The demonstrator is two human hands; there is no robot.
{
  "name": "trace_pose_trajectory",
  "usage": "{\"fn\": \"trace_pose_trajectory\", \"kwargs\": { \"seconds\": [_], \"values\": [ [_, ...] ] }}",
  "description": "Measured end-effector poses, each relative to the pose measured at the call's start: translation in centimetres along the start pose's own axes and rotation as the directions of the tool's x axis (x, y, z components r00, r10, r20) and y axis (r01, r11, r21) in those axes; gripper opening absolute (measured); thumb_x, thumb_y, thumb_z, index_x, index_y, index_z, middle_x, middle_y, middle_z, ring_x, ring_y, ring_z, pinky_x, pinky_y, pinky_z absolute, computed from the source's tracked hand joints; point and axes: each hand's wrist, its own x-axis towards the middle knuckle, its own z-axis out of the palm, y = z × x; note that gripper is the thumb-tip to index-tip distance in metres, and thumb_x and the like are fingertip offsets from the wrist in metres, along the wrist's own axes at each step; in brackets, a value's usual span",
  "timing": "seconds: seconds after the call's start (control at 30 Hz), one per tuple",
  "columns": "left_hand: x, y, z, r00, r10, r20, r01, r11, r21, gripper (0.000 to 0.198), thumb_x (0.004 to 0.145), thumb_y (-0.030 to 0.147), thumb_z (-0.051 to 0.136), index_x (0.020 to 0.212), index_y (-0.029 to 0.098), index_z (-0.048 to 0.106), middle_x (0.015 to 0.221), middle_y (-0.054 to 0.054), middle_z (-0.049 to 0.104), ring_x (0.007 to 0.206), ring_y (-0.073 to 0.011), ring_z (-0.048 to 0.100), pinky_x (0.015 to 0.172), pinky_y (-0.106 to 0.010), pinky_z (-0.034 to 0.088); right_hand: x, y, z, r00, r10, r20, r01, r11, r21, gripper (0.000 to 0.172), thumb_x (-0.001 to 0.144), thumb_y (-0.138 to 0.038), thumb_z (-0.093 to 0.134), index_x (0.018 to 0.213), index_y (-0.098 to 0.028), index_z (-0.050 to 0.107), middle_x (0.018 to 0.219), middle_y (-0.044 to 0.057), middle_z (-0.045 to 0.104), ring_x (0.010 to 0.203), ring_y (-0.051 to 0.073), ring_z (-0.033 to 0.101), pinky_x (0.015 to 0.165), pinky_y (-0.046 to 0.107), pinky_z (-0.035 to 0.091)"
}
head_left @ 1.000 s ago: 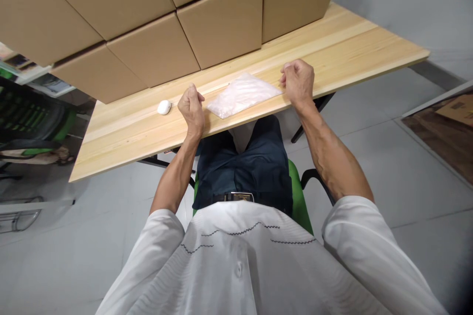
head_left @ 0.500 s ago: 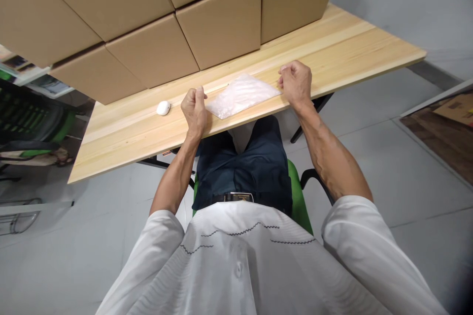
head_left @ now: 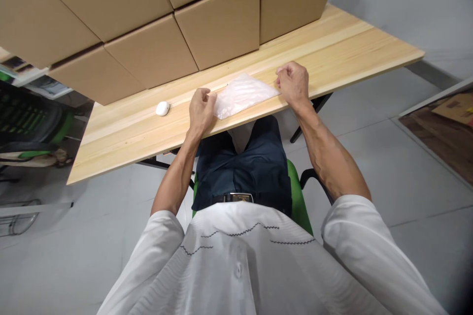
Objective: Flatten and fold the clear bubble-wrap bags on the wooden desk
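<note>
A flat, pale pinkish translucent plastic bag (head_left: 246, 94) lies on the wooden table near its front edge, between my hands. My left hand (head_left: 201, 110) rests at the bag's left end with loosely bent fingers, the thumb a little apart from them; it covers the left corner. On the other side, my right hand (head_left: 294, 82) is closed, its thumb and fingers pinched together at the right corner. The fingertips there are partly hidden. A small white rounded case (head_left: 162, 108) sits to the left of my left hand.
Large cardboard boxes (head_left: 218, 22) are stacked along the back of the wooden table (head_left: 351, 54). Past the table's left end stands a dark chair (head_left: 29, 113) with green parts. A brown cardboard piece (head_left: 456, 108) lies at the far right.
My left hand has moved right, over the left corner of the bag, and its fingers have loosened from a tighter curl. My right hand stays almost in place.
</note>
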Motion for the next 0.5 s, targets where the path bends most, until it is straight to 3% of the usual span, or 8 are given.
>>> {"fn": "trace_pose_trajectory", "kwargs": {
  "seconds": [0.1,0.27,0.5],
  "values": [
    [0.0,-0.7,0.2,0.995,0.025,0.102,-0.04,0.988,0.15,0.06,0.106,0.08,0.089,0.133,0.027,0.077,0.118,-0.011,0.082,0.118,-0.0363,0.077,0.119,-0.059,0.061,-0.1,-0.2,0.2,1.0,0.006,0.016,-0.005,0.997,-0.078,0.042,0.114,-0.059,0.086,0.087,-0.033,0.066,0.092,0.006,0.078,0.124,0.037,0.083,0.11,0.054,0.07],
    [-0.4,-0.9,0.6,0.964,0.094,0.251,-0.167,0.942,0.29,0.078,0.096,0.093,0.093,0.137,0.028,0.08,0.145,-0.021,0.08,0.15,-0.0542,0.07,0.136,-0.079,0.05,-0.1,-0.5,0.4,0.993,-0.008,0.119,0.024,0.991,-0.133,0.035,0.109,-0.055,0.09,0.09,-0.033,0.07,0.1,0.008,0.084,0.133,0.041,0.083,0.126,0.062,0.065],
    [-0.4,-1.5,0.8,0.953,0.135,0.271,-0.203,0.949,0.241,0.092,0.09,0.105,0.091,0.143,0.03,0.082,0.141,-0.02,0.078,0.15,-0.0562,0.07,0.137,-0.082,0.049,2.2,0.0,1.7,0.975,-0.003,0.223,0.027,0.994,-0.103,0.033,0.101,-0.05,0.097,0.09,-0.03,0.072,0.1,0.009,0.085,0.134,0.042,0.085,0.127,0.061,0.065]
  ]
}}
